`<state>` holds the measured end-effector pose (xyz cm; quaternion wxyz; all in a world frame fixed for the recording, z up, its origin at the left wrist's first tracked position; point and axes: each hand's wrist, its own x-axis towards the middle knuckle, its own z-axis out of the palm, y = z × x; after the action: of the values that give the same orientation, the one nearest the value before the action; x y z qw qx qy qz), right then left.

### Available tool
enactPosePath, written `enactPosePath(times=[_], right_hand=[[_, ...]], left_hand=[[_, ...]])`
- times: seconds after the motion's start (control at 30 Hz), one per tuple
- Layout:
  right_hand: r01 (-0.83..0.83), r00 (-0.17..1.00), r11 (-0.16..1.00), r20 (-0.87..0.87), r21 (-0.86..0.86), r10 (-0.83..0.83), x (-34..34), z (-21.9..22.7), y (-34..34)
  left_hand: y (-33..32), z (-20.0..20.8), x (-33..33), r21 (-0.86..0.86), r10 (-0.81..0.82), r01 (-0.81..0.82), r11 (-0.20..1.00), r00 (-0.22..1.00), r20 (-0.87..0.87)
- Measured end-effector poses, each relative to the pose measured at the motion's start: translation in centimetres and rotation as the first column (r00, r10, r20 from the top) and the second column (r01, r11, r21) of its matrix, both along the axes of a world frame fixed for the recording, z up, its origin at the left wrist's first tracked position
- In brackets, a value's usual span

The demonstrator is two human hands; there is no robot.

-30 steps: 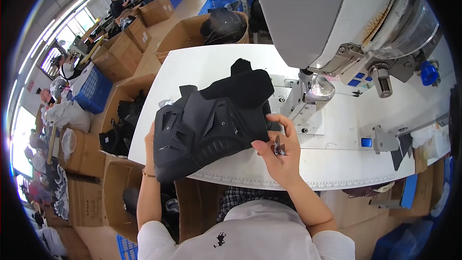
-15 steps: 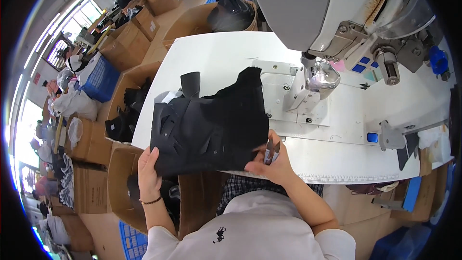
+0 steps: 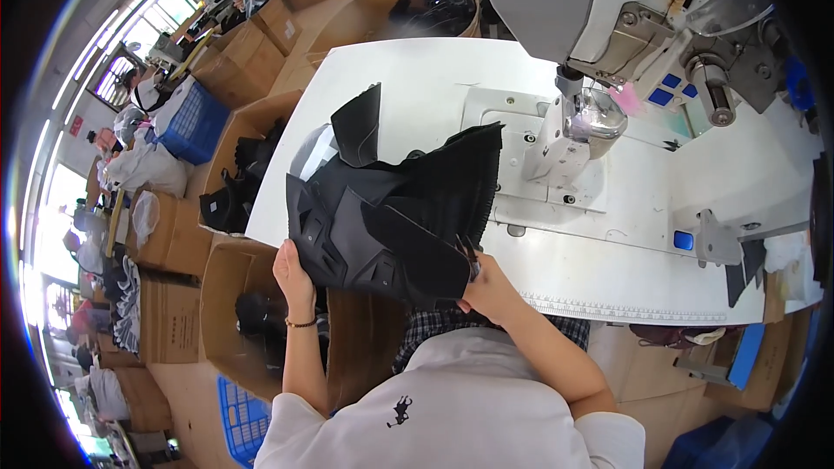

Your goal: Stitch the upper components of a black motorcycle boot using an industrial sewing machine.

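Note:
A black fabric piece [image 3: 373, 226] with smooth, angular panels sewn onto it lies over the table's front-left edge, its near corner folded up. A dark flap [image 3: 357, 128] stands out from its far left side. My left hand [image 3: 295, 282] is closed on the piece's near left edge, fingers partly hidden behind it. At the near right corner, my right hand [image 3: 493, 287] is closed on the fabric, with a small pair of thread snips [image 3: 470, 256] tucked in it, blades pointing away from me. A translucent white part [image 3: 318, 149] shows behind the flap.
A sewing machine head [image 3: 599, 0] hangs over the white table [image 3: 426, 69] at right, its raised metal post [image 3: 556, 143] just right of the fabric. A ruler strip [image 3: 625, 311] runs along the near edge. Cardboard boxes [image 3: 221, 265] of black pieces stand left.
The black piece has tilted and folded, so its panelled face shows more and its near right corner turns up. Both hands have shifted slightly; the snips now point away from me.

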<state>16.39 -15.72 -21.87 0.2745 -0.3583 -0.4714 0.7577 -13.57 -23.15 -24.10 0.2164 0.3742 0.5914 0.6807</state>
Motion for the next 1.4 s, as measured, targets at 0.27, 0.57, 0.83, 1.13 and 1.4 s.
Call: enactPosePath(times=[0.27,0.57,0.83,1.13,1.4], right_hand=[[0.145,0.989,0.835,-0.095,0.53,-0.112,-0.2,-0.3,-1.9],[0.249,0.965,0.96,0.051,0.132,-0.257,-1.1,1.8,0.7],[0.108,0.834,0.885,-0.443,-0.452,-0.328,-0.9,1.6,1.3],[0.31,0.93,0.94,-0.159,-0.146,-0.331,-2.2,2.7,1.5],[0.095,0.992,0.941,-0.114,0.324,-0.061,-1.7,1.7,-1.8]], left_hand=[[2.4,2.7,1.8,-0.044,0.02,-0.01,0.999,0.973,0.229],[5.8,3.3,0.9,-0.071,0.044,-0.043,0.997,0.999,0.013],[9.2,4.0,-2.1,-0.072,0.065,-0.109,0.991,0.89,-0.452],[4.6,6.5,6.6,-0.122,-0.123,0.047,0.991,0.651,-0.749],[1.5,2.6,15.8,-0.016,-0.079,0.115,0.993,0.568,-0.819]])
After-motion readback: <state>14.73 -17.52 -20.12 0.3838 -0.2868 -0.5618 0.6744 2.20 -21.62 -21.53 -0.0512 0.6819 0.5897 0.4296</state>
